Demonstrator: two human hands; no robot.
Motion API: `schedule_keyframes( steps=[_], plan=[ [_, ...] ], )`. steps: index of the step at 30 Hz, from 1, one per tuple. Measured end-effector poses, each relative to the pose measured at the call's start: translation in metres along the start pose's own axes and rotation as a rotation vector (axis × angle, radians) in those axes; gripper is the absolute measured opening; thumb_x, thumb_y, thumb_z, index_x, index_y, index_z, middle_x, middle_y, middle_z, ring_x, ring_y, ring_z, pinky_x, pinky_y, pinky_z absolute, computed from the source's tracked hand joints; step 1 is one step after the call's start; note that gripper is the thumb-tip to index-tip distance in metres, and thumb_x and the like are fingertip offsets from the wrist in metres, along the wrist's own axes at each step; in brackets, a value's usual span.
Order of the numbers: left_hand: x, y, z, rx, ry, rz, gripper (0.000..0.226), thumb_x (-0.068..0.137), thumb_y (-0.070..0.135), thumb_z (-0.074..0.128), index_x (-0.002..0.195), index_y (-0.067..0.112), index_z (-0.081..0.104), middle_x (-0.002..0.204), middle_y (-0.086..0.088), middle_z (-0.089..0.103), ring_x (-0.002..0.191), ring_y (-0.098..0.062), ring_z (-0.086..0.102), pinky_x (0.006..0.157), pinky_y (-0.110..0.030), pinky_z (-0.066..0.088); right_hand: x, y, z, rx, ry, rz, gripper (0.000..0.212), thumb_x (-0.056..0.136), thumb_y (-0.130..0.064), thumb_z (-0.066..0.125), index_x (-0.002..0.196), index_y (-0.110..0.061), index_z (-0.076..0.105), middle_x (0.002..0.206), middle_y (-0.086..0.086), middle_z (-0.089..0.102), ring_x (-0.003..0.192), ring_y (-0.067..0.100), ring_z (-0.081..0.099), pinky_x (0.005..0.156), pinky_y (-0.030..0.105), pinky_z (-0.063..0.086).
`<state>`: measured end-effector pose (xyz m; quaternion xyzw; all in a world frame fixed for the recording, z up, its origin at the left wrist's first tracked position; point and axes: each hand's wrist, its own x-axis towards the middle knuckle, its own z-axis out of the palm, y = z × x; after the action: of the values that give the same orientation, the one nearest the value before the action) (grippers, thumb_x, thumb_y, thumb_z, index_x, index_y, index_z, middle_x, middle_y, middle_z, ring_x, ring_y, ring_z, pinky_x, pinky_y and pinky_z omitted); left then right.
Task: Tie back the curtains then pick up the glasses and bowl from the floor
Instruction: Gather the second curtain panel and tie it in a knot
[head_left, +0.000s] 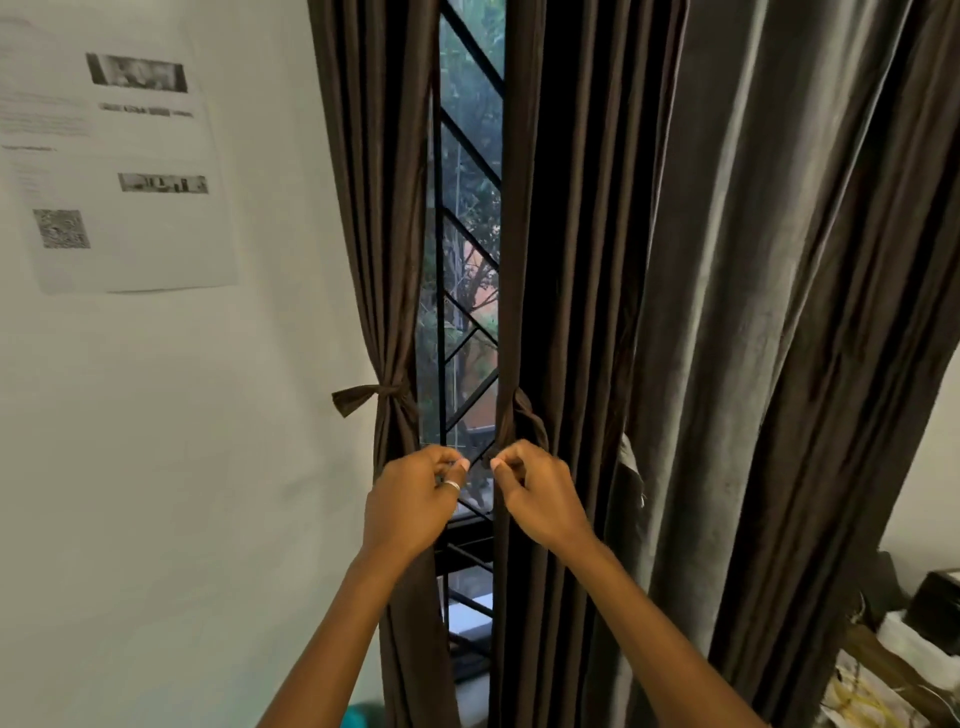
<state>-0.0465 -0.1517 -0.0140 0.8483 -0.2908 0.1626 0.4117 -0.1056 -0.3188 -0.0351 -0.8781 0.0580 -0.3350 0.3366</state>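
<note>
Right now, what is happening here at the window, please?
A person is tying back dark brown curtains. The left curtain is already gathered by a knotted tie. Both hands are raised at the next curtain: the right hand pinches the end of its tie, which loops the fabric loosely, and the left hand is pinched close beside it. Between the curtains, a barred window shows. No glasses or bowl are in view.
</note>
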Motion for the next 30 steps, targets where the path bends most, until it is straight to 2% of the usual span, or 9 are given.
schedule_keyframes(
  steps=[3,6,11,14,17,19,24,27,30],
  plan=[
    [0.002,0.018,0.023,0.001,-0.029,-0.014,0.029,0.095,0.047,0.057,0.118,0.033,0.066,0.087,0.015,0.07,0.084,-0.007,0.066,0.078,-0.036,0.058,0.012,0.027,-0.025,0.009,0.067,0.024,0.008,0.098,-0.026,0.06,0.099,-0.019,0.064,0.095,-0.005,0.068,0.088,0.01,0.065,0.078,0.035,0.056],
    [0.002,0.033,0.042,0.042,-0.023,-0.033,0.031,0.094,0.048,0.056,0.12,0.032,0.064,0.076,0.014,0.063,0.076,-0.007,0.064,0.073,-0.034,0.057,0.032,0.044,-0.042,-0.008,0.102,0.042,0.022,0.098,-0.026,0.06,0.117,-0.017,0.063,0.116,-0.002,0.066,0.106,0.017,0.064,0.087,0.037,0.056],
    [-0.006,0.05,0.054,0.087,-0.017,-0.072,0.031,0.093,0.051,0.055,0.118,0.034,0.064,0.08,0.014,0.068,0.076,-0.006,0.066,0.074,-0.037,0.058,0.063,0.048,-0.049,-0.06,0.071,-0.026,0.039,0.101,-0.03,0.057,0.136,-0.015,0.053,0.137,0.004,0.059,0.122,0.025,0.06,0.093,0.043,0.055],
    [-0.014,0.057,0.052,0.095,-0.038,-0.102,0.03,0.093,0.05,0.056,0.117,0.033,0.065,0.083,0.013,0.07,0.078,-0.005,0.067,0.075,-0.039,0.058,0.073,0.048,-0.045,-0.046,0.004,0.015,0.04,0.102,-0.032,0.056,0.138,-0.016,0.05,0.127,0.003,0.065,0.109,0.026,0.065,0.085,0.047,0.057],
    [-0.018,0.062,0.051,0.093,-0.026,-0.119,0.025,0.094,0.045,0.06,0.113,0.031,0.068,0.078,0.013,0.069,0.073,-0.004,0.068,0.076,-0.038,0.06,0.073,0.052,-0.034,0.053,-0.05,0.035,0.033,0.1,-0.026,0.059,0.13,-0.016,0.052,0.093,-0.002,0.072,0.082,0.022,0.071,0.074,0.046,0.059],
    [-0.017,0.067,0.052,0.053,-0.022,-0.128,0.023,0.093,0.043,0.062,0.11,0.031,0.07,0.08,0.013,0.07,0.072,-0.004,0.069,0.076,-0.036,0.06,0.067,0.056,-0.028,0.075,-0.074,0.027,0.032,0.1,-0.022,0.059,0.13,-0.013,0.055,0.085,-0.001,0.072,0.082,0.02,0.07,0.074,0.041,0.058],
    [-0.01,0.085,0.056,-0.061,0.014,-0.139,0.019,0.097,0.038,0.058,0.105,0.027,0.072,0.084,0.014,0.071,0.074,0.003,0.067,0.078,-0.023,0.058,0.04,0.054,-0.024,0.1,-0.104,-0.014,0.037,0.102,-0.018,0.053,0.137,-0.008,0.055,0.124,0.009,0.065,0.112,0.022,0.063,0.083,0.019,0.044],
    [-0.002,0.093,0.059,-0.035,0.093,-0.153,0.023,0.1,0.037,0.053,0.109,0.026,0.071,0.079,0.02,0.065,0.072,0.009,0.062,0.068,-0.004,0.047,0.024,0.048,-0.022,0.086,-0.067,-0.087,0.033,0.102,-0.025,0.049,0.132,-0.014,0.058,0.125,0.006,0.063,0.109,0.019,0.063,0.085,0.025,0.052],
    [0.006,0.097,0.061,-0.043,0.14,-0.158,0.025,0.1,0.04,0.052,0.1,0.025,0.071,0.074,0.017,0.067,0.072,0.006,0.063,0.073,-0.015,0.053,0.01,0.04,-0.021,0.069,-0.031,-0.137,0.026,0.104,-0.031,0.045,0.121,-0.019,0.059,0.112,0.0,0.063,0.094,0.015,0.065,0.073,0.033,0.056]
  ],
)
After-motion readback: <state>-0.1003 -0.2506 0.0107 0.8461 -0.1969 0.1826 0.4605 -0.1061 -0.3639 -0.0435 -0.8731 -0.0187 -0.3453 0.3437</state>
